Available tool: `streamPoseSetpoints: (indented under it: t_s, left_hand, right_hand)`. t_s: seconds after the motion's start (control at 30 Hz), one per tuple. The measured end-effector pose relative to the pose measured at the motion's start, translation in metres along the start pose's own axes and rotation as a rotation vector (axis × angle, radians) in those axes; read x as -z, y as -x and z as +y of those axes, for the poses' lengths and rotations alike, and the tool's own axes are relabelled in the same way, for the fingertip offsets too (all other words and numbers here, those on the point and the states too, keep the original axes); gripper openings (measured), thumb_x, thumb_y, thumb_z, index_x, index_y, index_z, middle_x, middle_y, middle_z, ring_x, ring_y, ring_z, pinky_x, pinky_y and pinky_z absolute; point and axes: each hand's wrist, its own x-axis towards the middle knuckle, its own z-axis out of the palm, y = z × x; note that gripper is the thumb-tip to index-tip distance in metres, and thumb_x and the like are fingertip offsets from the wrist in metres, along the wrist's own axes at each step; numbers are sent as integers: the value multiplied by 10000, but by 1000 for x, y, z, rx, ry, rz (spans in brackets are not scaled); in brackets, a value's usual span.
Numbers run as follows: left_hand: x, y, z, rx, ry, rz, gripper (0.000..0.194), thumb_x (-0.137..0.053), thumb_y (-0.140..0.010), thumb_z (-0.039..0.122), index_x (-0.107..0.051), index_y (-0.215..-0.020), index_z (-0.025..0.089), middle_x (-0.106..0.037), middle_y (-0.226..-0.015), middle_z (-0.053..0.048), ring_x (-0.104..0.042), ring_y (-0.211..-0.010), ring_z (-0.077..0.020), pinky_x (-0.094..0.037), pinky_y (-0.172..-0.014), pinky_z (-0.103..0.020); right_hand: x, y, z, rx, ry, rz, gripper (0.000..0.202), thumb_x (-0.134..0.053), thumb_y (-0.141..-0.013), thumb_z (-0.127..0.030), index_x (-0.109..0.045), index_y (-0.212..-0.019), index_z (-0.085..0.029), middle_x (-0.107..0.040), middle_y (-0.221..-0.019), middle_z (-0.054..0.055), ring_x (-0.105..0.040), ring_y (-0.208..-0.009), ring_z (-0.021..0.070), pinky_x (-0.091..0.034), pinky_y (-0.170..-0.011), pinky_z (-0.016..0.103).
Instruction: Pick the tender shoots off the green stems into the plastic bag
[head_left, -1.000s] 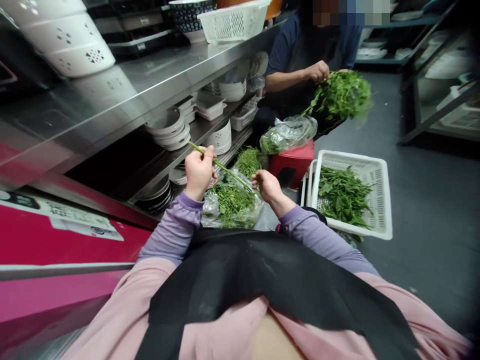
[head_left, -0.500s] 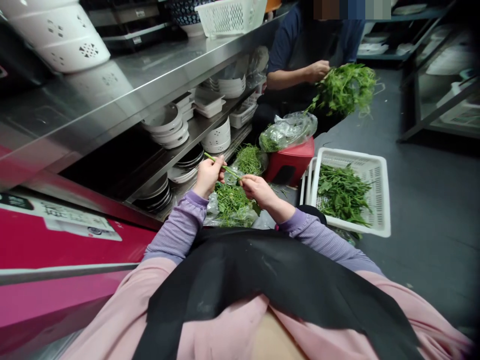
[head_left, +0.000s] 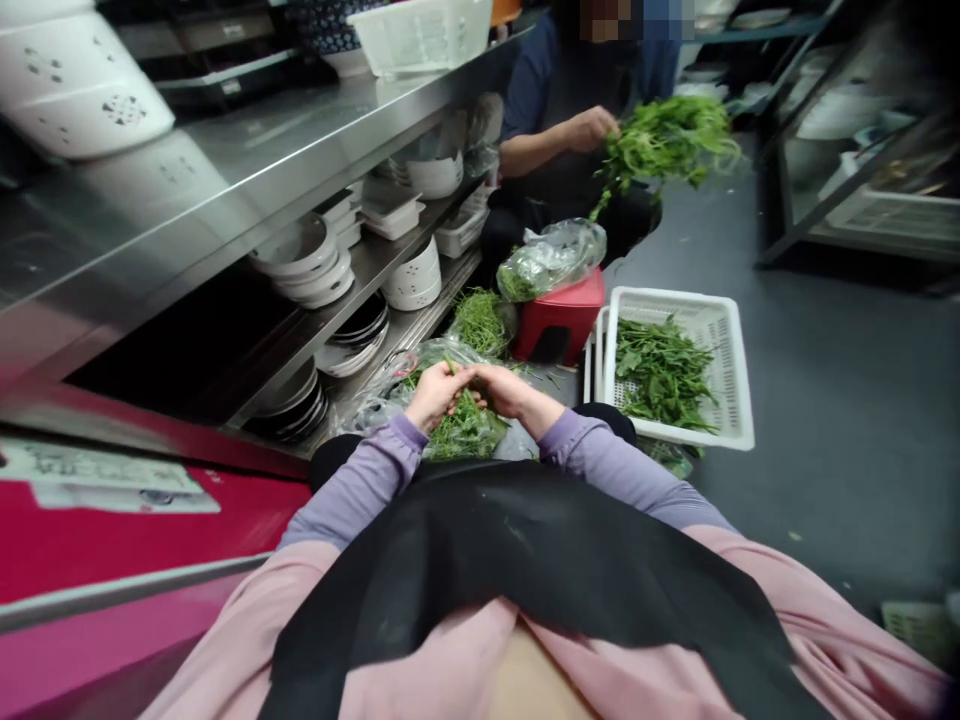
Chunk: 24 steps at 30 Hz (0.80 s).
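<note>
My left hand point(head_left: 436, 396) is closed on a green stem point(head_left: 451, 364) whose tip sticks up past the fingers. Touching it, my right hand point(head_left: 504, 390) has its fingers pressed together at the same stem; its fingertips are partly hidden. Beneath both hands lie cut greens point(head_left: 469, 432) in a clear plastic bag point(head_left: 375, 400). Thin green stalks point(head_left: 480, 320) are heaped just beyond. To the right, a white basket point(head_left: 739, 380) holds leafy greens point(head_left: 664, 375).
Across from me a person's hand point(head_left: 596, 130) holds a bunch of greens point(head_left: 667, 140). A red stool point(head_left: 559, 320) bears a plastic bag point(head_left: 562, 255). On the left, a steel shelf point(head_left: 300, 140) holds bowls point(head_left: 300, 255) and plates.
My hands have come together, where before they were apart with the stem stretched between them. The view has shifted slightly. The other person's bunch of greens is held differently.
</note>
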Motion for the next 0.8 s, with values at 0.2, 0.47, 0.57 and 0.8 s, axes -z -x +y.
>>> streamPoseSetpoints:
  t_s: [0.2,0.47,0.57,0.8]
  left_hand:
    - [-4,-5,-33,-24,8,13,467,-762,-619,497,-477,-811,180,-426,-435,109,-306,-286,-49,-255,-279,-171]
    - [-10,-12,-39,108,-26,-63,478,-691,-659,557,-514,-842,153,-523,-530,63,-412,-347,-59,-359,-345,-181]
    - [-15,-14,-44,70,-72,-48,422,-682,-679,517,-561,-798,131,-508,-525,58,-395,-350,-55,-333,-344,-181]
    - [-44,4,-54,-392,-351,2,240,-595,-801,386,-679,-839,164,-648,-701,-29,-587,-543,-110,-471,-553,-228]
  right_hand:
    - [7,0,29,-38,-12,-77,253,-616,-721,-360,-443,-754,-179,-377,-575,-70,-292,-462,48,-191,-431,190]
    - [29,9,35,290,797,168,48,-522,-803,-213,-530,-828,-173,-514,-708,-30,-421,-645,92,-317,-605,225]
    - [31,16,38,272,938,249,117,-500,-789,-197,-475,-676,-176,-464,-624,-28,-391,-605,98,-295,-594,241]
    - [40,28,46,197,202,421,101,-426,-746,-286,-396,-686,-210,-339,-543,-66,-273,-466,84,-224,-452,206]
